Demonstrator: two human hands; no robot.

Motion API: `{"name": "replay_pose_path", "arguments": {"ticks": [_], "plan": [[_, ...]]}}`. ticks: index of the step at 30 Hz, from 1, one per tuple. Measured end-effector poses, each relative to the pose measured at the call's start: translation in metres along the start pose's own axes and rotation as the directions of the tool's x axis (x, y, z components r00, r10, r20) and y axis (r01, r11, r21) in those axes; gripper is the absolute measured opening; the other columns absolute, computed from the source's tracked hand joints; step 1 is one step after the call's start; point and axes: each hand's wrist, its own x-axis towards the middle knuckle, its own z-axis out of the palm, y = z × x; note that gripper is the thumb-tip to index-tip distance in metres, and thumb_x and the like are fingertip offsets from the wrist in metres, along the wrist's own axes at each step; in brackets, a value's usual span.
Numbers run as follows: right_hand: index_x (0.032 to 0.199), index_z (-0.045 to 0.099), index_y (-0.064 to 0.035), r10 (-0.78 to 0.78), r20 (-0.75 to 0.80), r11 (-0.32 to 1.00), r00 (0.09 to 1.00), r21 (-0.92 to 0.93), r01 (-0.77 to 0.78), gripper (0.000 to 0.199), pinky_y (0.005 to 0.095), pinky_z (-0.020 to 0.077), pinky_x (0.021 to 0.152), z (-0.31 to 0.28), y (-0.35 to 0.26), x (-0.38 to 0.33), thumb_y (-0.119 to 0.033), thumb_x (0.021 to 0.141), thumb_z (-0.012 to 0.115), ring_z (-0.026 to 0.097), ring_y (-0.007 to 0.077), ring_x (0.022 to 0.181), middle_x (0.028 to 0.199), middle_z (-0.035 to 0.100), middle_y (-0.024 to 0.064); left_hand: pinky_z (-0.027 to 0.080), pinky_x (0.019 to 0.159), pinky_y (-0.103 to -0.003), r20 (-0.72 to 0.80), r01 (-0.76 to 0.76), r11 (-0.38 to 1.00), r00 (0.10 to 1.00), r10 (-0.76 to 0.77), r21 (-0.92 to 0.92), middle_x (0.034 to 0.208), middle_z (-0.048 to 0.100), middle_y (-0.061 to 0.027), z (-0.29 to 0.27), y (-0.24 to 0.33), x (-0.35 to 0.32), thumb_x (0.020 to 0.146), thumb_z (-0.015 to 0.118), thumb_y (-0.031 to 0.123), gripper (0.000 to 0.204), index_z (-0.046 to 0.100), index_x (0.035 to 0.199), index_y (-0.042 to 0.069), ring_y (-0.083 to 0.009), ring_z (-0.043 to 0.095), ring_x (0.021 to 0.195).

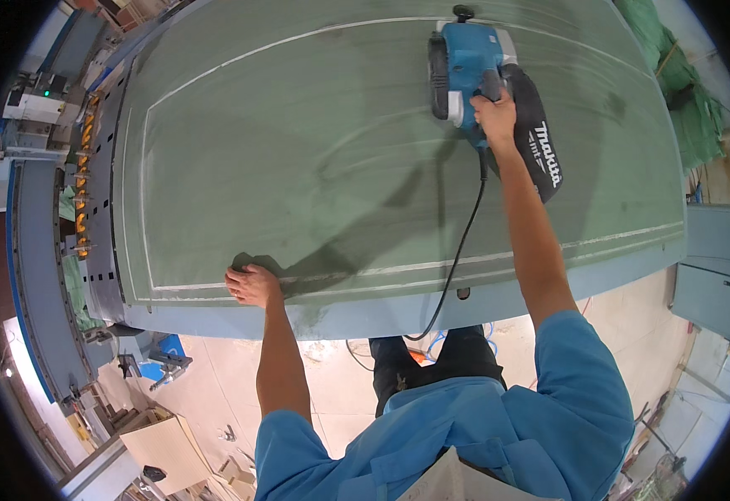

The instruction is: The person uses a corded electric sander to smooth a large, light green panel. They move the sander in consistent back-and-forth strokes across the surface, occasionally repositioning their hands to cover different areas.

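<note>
My right hand is wrapped round the rear handle of a teal belt sander. The sander sits on the far right part of a large green board. A black dust bag hangs off its right side, beside my wrist. From the handle a black power cord runs back toward me over the near edge. My left hand rests on the board near its front left, over the white line, with fingers stretched out and nothing visible in them. The sander's underside is hidden.
White lines run round the board, and pale dust streaks mark it. Below it lies a light blue machine bed. Yellow coiled parts line the left side. Green sheeting hangs at the far right, and a grey-blue cabinet stands nearer.
</note>
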Motion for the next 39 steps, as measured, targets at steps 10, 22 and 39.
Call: {"name": "replay_pose_path", "arguments": {"ticks": [10,22,39], "plan": [[0.094,0.064,0.0005,0.03,-0.16,1.0,0.987,-0.005,-0.031,0.021,0.0324,0.0464,0.055,-0.094,0.002,0.016,-0.009,0.075,0.07,0.058,0.0155,0.056,0.069,0.062,0.0049,0.041,0.107,-0.052,0.024,-0.215,0.976,0.976,0.216,-0.036,0.141,0.052,-0.0087,0.006,0.008,0.014,0.097,0.053,0.02,0.042,0.05,0.138,0.011,-0.033,0.048,0.135],[0.103,0.061,0.0024,0.118,-0.143,0.984,0.983,0.147,-0.096,0.027,0.0312,0.0447,0.054,-0.111,-0.005,-0.058,-0.001,0.078,0.069,0.057,0.015,0.058,0.073,0.06,0.005,0.028,0.113,-0.067,0.05,-0.197,0.98,0.979,0.195,0.03,0.157,0.039,-0.0065,0.044,0.115,0.032,0.101,0.042,0.044,0.058,0.039,0.151,0.014,-0.0407,0.032,0.143],[0.115,0.064,-0.0004,-0.05,0.206,0.996,0.977,-0.059,0.064,0.038,0.0379,0.054,0.087,0.097,-0.018,-0.173,-0.007,0.079,0.073,0.07,0.0228,0.096,0.101,0.074,0.0137,0.028,0.112,-0.065,0.054,-0.188,0.982,0.981,0.187,0.016,0.154,0.041,-0.0063,0.035,0.112,0.03,0.102,0.045,0.043,0.057,0.039,0.15,0.014,-0.0397,0.032,0.145]]}}
